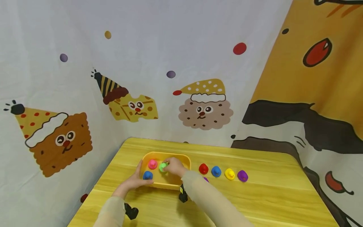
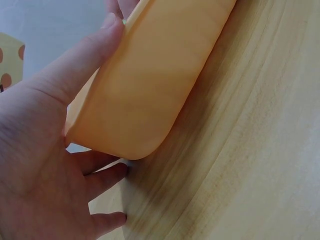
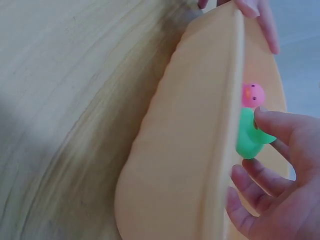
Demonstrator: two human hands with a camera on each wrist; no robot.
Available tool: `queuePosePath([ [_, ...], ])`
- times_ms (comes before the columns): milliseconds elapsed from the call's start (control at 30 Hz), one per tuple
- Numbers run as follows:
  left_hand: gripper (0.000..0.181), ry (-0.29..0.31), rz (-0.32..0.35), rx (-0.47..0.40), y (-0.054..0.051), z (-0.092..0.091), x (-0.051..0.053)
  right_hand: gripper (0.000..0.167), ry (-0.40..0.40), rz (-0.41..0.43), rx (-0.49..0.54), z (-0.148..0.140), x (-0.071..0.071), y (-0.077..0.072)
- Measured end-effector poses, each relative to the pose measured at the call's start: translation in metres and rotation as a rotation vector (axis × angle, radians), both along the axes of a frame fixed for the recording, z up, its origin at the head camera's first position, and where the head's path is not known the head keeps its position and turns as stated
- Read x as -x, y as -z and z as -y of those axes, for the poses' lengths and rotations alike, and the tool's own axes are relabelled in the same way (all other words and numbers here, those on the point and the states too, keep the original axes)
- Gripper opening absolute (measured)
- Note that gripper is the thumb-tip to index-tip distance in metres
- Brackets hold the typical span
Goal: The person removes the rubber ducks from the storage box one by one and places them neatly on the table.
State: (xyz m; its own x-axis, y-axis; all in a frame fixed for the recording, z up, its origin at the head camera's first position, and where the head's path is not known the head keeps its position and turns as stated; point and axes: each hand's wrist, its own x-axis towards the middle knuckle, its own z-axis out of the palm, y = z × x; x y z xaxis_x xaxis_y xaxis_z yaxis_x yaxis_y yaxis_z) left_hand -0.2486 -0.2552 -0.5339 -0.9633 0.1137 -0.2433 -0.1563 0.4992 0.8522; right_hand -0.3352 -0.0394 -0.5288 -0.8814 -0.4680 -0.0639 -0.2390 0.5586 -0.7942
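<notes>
A yellow-orange plastic bin (image 1: 166,186) stands on the wooden table. My left hand (image 1: 132,181) holds its left end, thumb on the near rim and fingers round the left side; the left wrist view shows the thumb over the bin's edge (image 2: 120,100). Inside the bin, my right hand (image 1: 175,167) pinches a green rubber duck (image 3: 249,135) between thumb and fingers. Left of it sits a pink rubber duck (image 1: 152,164), and a blue rubber duck (image 1: 147,175) lies in the near left corner, partly behind my left thumb.
Right of the bin, red (image 1: 203,168), blue (image 1: 216,171), yellow (image 1: 229,174) and purple (image 1: 242,176) rubber ducks stand in a row on the table (image 1: 272,192). Another purple duck (image 1: 206,179) is mostly hidden by my right sleeve. A printed cloth (image 1: 158,56) hangs behind.
</notes>
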Motion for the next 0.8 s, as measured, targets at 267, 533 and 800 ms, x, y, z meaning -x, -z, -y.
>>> queuePosePath([
  [267,0.126,0.026,-0.005,-0.001,-0.003,-0.001,-0.003,0.028,-0.042,-0.044,-0.023,-0.013,-0.002,-0.012],
  [533,0.125,0.032,0.007,0.013,-0.001,0.001,-0.002,0.031,-0.083,-0.084,-0.078,-0.024,-0.005,-0.017],
  [800,0.127,0.035,0.009,0.009,-0.003,0.000,-0.002,0.031,-0.124,-0.104,-0.054,-0.037,-0.013,-0.028],
])
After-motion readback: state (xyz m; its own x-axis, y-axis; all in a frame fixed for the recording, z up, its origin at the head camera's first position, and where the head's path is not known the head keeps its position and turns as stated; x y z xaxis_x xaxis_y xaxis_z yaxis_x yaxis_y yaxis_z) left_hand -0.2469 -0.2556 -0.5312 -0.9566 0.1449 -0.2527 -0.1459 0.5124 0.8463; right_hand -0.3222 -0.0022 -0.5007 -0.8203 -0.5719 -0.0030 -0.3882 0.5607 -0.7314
